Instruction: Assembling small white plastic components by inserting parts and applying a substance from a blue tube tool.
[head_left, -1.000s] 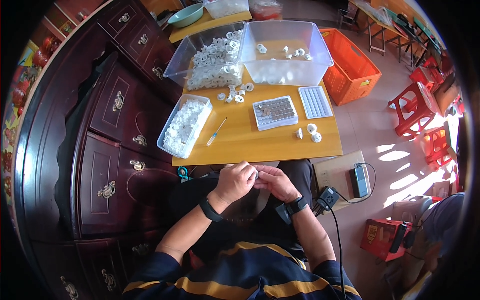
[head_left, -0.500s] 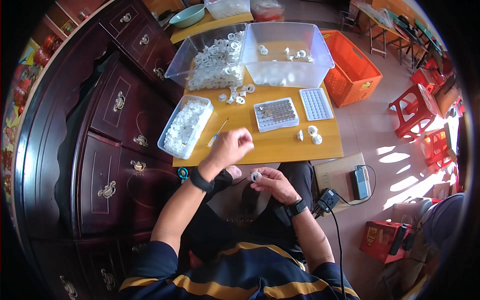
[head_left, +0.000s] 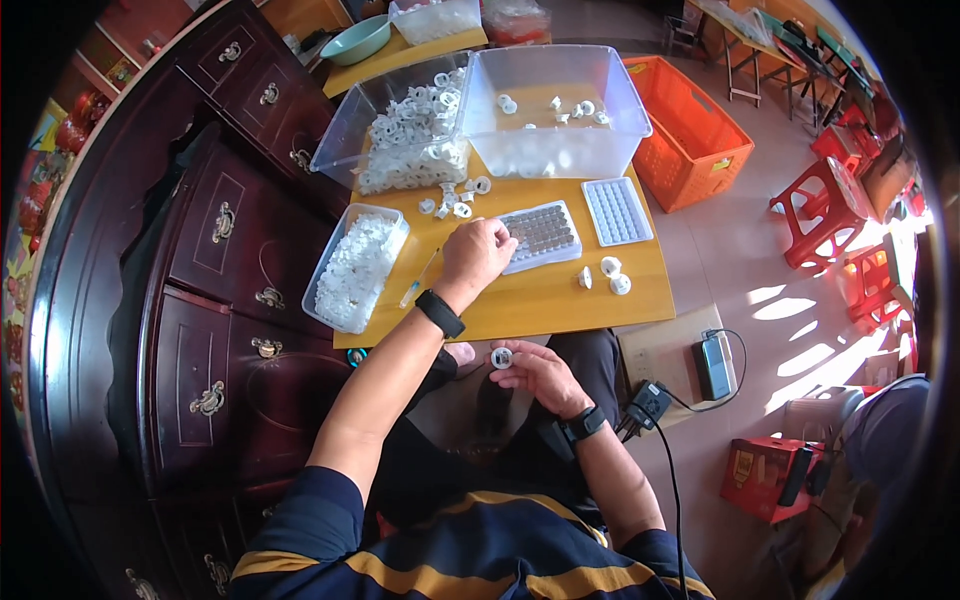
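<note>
My left hand (head_left: 478, 258) is over the table at the left edge of a white tray (head_left: 545, 262) with rows of small grey discs. Its fingers are curled together near the discs; whatever they pinch, if anything, is hidden. Lower down, just off the table's front edge, my right hand (head_left: 542, 375) grips a small round white plastic part (head_left: 501, 358) with a dark centre, its face turned up. A thin screwdriver-like tool (head_left: 411, 291) with a pale blue handle lies left of my left hand. Similar white round parts (head_left: 611, 267) sit right of the tray.
A bin of white rings (head_left: 412, 130) and a clear bin with several parts (head_left: 556, 130) stand at the table's back. A tub of translucent pieces (head_left: 355, 265) is at left, an empty-celled white tray (head_left: 616, 212) at right. Beyond stands an orange crate (head_left: 690, 140); dark drawers (head_left: 225, 260) flank the left.
My left hand has moved forward and right, from above the table's front edge to the disc tray. My right hand has shifted slightly left, still holding the white part. The view has shifted a little.
</note>
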